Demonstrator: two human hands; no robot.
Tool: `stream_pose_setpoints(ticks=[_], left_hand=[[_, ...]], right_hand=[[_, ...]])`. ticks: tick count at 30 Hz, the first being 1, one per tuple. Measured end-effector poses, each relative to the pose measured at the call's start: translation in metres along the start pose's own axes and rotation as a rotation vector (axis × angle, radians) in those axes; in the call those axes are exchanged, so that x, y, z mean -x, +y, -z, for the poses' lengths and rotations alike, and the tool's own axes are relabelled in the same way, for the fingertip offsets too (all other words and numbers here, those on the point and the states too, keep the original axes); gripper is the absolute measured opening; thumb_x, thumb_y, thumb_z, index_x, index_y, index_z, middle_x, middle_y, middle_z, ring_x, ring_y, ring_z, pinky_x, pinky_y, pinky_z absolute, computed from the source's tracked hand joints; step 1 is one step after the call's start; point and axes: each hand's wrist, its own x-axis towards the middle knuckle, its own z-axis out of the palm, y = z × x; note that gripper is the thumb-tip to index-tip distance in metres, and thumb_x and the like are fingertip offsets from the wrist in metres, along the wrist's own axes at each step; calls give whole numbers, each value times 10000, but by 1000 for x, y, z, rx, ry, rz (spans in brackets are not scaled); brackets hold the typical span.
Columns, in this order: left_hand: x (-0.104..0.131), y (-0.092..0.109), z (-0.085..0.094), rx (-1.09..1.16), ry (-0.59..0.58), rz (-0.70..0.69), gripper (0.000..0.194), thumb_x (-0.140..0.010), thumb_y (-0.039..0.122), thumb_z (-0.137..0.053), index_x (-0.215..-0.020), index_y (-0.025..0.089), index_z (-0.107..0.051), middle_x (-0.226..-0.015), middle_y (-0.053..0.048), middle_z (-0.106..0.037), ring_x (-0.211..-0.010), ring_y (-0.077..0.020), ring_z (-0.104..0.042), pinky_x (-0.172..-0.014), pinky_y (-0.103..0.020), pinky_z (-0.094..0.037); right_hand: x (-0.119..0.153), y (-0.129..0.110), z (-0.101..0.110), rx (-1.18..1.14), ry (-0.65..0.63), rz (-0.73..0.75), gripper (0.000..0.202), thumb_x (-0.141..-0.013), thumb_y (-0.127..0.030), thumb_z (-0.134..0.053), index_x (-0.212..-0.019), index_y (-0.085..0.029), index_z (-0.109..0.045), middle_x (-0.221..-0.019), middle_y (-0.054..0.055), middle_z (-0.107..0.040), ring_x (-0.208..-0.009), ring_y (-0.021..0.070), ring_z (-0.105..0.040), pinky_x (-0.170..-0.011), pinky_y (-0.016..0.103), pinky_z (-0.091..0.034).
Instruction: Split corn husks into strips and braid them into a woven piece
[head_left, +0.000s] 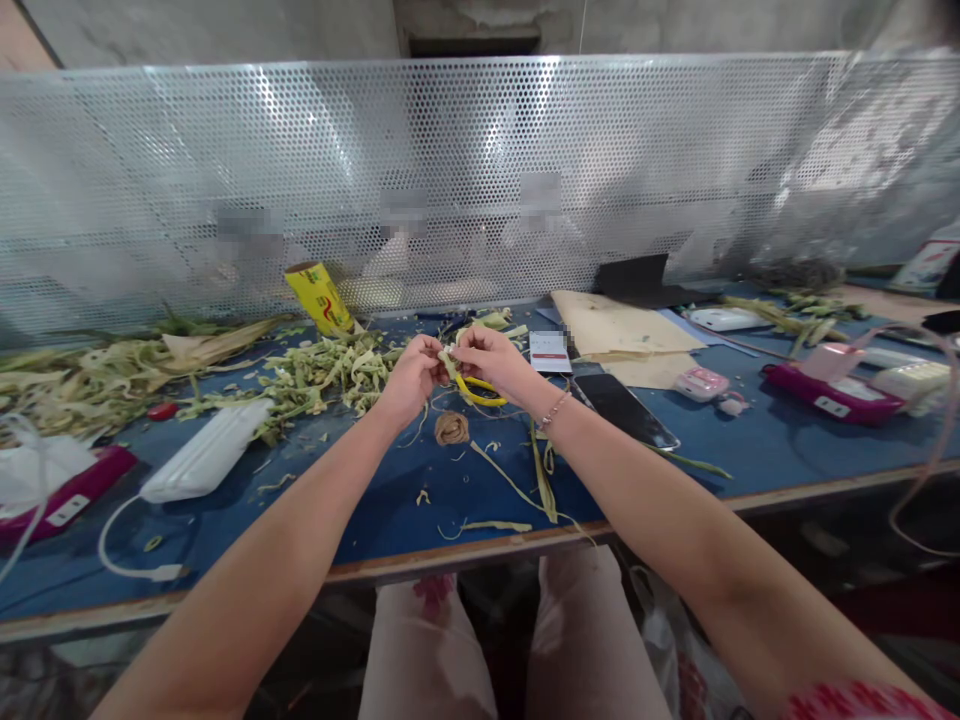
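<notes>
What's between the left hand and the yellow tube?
Part of the heap of pale green plant pieces lies between the left hand and the yellow tube, seen in the head view.

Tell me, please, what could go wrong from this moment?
The pale strip pinched between the left hand and right hand looks thin, so it might tear or slip if pulled hard.
The right forearm passes close to the dark phone and could nudge it.
The yellow tube stands tilted near the perforated screen; a bump may topple it.
</notes>
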Motion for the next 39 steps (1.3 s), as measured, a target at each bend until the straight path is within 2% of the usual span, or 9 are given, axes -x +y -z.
stream_pose_setpoints(ticks=[3, 7, 10, 16, 20, 25, 31, 39], left_hand=[[-2, 0, 0, -9, 43, -22, 138, -603, 52, -432, -662, 176, -424, -539, 44, -470, -477, -76, -465, -498, -206, -382], [-1, -1, 3, 1, 14, -70, 111, -626, 90, -481, -644, 177, -415, -549, 54, -470, -492, -70, -484, -534, -210, -396], [-2, -3, 6, -13, -4, -108, 113, -633, 116, -521, -642, 175, -425, -563, 59, -480, -501, -64, -490, -550, -208, -397], [-4, -8, 8, -100, 35, -188, 100, -635, 193, -610, -650, 166, -515, -631, 37, -541, -566, -68, -504, -598, -217, -415], [-4, -7, 10, -90, 41, -182, 84, -622, 224, -625, -642, 163, -571, -603, 30, -545, -582, -83, -511, -635, -236, -431], [-5, -9, 13, -190, 53, -180, 113, -632, 259, -632, -658, 157, -592, -612, 18, -565, -595, -90, -515, -632, -237, -427], [-5, -8, 10, -151, 85, -139, 145, -626, 268, -635, -625, 151, -549, -571, 32, -530, -567, -81, -501, -645, -242, -434], [-8, -11, 17, -448, 157, -255, 124, -744, 273, -509, -671, 174, -495, -583, 29, -522, -588, -106, -499, -624, -241, -389]], right_hand=[[2, -3, 0, -82, 0, -12, 324, -559, -319, -697, -583, -173, -408, -568, -77, -421, -524, 42, -419, -541, 207, -373], [4, -7, 0, -156, -31, -15, 324, -544, -301, -714, -577, -175, -417, -569, -78, -409, -547, 45, -423, -571, 215, -389], [3, -7, 0, -157, -50, -16, 314, -535, -285, -723, -577, -177, -432, -571, -75, -421, -556, 48, -431, -589, 224, -393], [-1, -3, 1, -127, -17, -5, 346, -494, -308, -751, -562, -173, -439, -549, -75, -439, -540, 51, -439, -575, 230, -378], [-1, -1, 1, -93, 19, 10, 346, -487, -332, -751, -570, -169, -458, -522, -79, -445, -524, 51, -441, -557, 226, -363], [-2, 3, 1, -28, 29, 2, 346, -496, -353, -741, -578, -162, -465, -503, -79, -455, -491, 45, -410, -516, 217, -332], [-2, 3, -1, -102, 58, -67, 324, -531, -378, -707, -641, -165, -489, -596, -67, -470, -548, 48, -452, -579, 222, -411], [-5, 7, -8, -212, 172, -93, 291, -598, -346, -672, -769, -207, -482, -616, -70, -520, -536, 70, -513, -613, 247, -470]])
